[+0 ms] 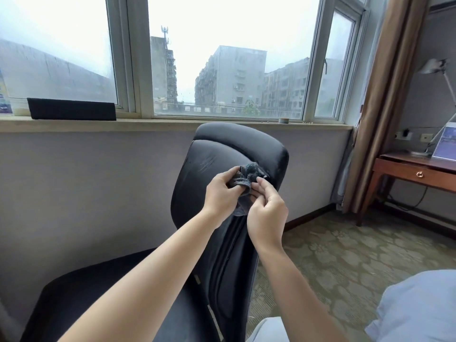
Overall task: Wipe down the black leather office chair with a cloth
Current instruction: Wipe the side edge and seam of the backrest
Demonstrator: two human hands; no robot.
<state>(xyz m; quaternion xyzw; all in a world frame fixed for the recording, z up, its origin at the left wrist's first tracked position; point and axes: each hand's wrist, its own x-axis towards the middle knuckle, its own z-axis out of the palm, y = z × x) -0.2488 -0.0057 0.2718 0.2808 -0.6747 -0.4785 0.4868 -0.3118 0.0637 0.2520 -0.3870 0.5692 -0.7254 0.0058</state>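
From the head camera, a black leather office chair [222, 169] stands in the middle of the room with its backrest turned toward the window wall, its seat reaching toward the near left. Both bare forearms stretch out in front of the upper backrest. A dark grey cloth [248, 175] is bunched between the two hands, in front of the backrest's top cushion; whether it touches the leather cannot be told. The left hand [223, 191] grasps the cloth, fingers curled round its left side with a fold wrapped over them. The right hand [267, 209] sits just right of and a little nearer than the left, its thumb and fingertips pinching the cloth's lower edge, while a tail of cloth hangs down between the two hands.

No container with visible contents shows here. On the far windowsill [172, 124] lies a long black pad [71, 109] at the left and a small round object [283, 120] toward the right. At the far right a brown curtain [385, 107] hangs beside a wooden surface [414, 169] with one drawer, carrying a lamp [434, 67] and a standing card [445, 144]. Patterned carpet [345, 255] covers the floor, and pale blue fabric [419, 307] fills the near right corner.
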